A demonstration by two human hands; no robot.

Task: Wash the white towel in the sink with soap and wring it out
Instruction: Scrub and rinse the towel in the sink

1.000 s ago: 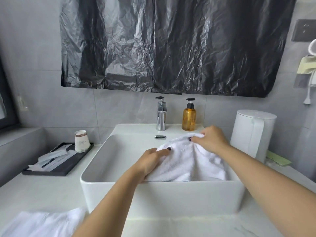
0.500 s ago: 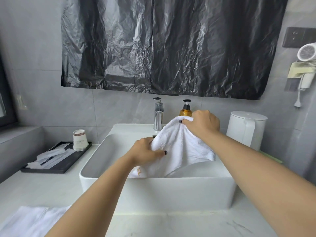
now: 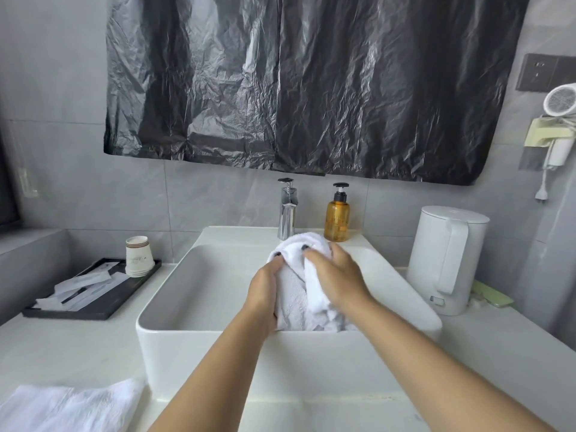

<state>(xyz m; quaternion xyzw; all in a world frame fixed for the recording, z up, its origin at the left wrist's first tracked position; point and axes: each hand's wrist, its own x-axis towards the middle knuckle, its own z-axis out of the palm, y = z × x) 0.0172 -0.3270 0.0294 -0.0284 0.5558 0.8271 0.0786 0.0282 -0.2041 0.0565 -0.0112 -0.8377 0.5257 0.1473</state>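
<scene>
White towel (image 3: 296, 294) bunched over sink (image 3: 205, 285), gripped by left hand (image 3: 265, 288), right hand (image 3: 338, 280).

No words, numbers or brand names can be read anywhere. The paper cups (image 3: 139, 256), at about nine o'clock from the sink (image 3: 218, 347), carry a brown band near the rim and a faint printed mark, too small to make out. The amber soap bottle (image 3: 337, 217), at twelve o'clock from the sink, shows pale print, blurred. The sachets on the black tray (image 3: 93, 302) look unmarked.
</scene>
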